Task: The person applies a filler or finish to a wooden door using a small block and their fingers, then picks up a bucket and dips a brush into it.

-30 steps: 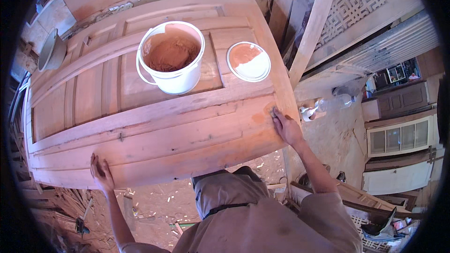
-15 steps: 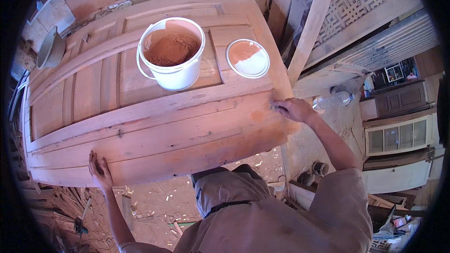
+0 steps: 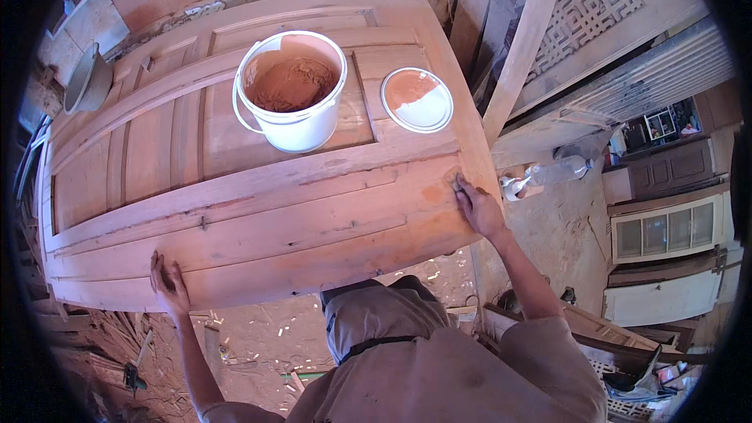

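A large panelled wooden door (image 3: 329, 211) lies flat before me. My right hand (image 3: 479, 207) is at its right end, fingers closed and pressed to the wood beside an orange-brown smear. A small pale piece shows at the fingertips, too little to name. My left hand (image 3: 170, 286) rests on the near edge at the left, fingers apart and holding nothing. On the door's panels stands a white bucket (image 3: 301, 129) partly filled with reddish-brown paste. To its right lies the white lid (image 3: 429, 108), half coated with the same paste.
A shallow bowl (image 3: 90, 82) sits at the door's far left corner. Boards (image 3: 521, 59) and a carved lattice panel (image 3: 587, 12) lean at the back right. A clear plastic bottle (image 3: 558, 172) lies past the right end. Wood scraps litter the floor (image 3: 266, 345).
My right hand has come back toward me and slightly left, with the forearm drawn in. My left hand stays in place on the near edge.
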A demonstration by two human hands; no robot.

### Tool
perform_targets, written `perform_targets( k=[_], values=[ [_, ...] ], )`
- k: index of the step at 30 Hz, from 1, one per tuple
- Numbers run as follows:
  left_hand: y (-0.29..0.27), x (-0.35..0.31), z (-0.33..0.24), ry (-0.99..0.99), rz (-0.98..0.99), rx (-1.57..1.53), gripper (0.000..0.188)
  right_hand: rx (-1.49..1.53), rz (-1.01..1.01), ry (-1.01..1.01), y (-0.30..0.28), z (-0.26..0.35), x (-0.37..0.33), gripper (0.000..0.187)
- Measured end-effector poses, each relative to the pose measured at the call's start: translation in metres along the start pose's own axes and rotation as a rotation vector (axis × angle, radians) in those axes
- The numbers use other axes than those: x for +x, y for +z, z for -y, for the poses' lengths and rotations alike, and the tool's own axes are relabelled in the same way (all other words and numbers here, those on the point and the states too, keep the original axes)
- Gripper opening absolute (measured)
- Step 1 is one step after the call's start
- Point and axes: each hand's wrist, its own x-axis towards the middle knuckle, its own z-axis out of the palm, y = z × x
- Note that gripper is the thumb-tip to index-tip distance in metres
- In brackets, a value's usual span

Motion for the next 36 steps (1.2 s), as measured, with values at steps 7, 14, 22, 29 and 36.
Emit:
perform_targets(
  k=[7, 14, 22, 29, 36],
  values=[
    [-0.005, -0.004, -0.001, -0.038, 0.013, -0.007, 0.040, -0.016, 0.260, -0.159, -0.057, 0.002, -0.002, 0.040],
    [-0.004, 0.001, -0.006, -0.019, 0.026, 0.025, 0.041, -0.224, 0.414, -0.320, -0.066, 0.006, 0.058, 0.039],
    [-0.006, 0.000, -0.007, -0.056, 0.036, 0.053, 0.040, -0.102, 0.474, -0.155, -0.096, -0.010, 0.052, 0.038],
    [-0.003, 0.003, -0.012, -0.072, 0.042, 0.047, 0.042, 0.114, 0.112, -0.175, -0.039, -0.006, 0.007, 0.041],
    [-0.002, -0.001, -0.003, -0.030, 0.034, 0.009, 0.040, 0.052, 0.050, 0.030, 0.001, 0.020, -0.013, 0.042]
  ],
)
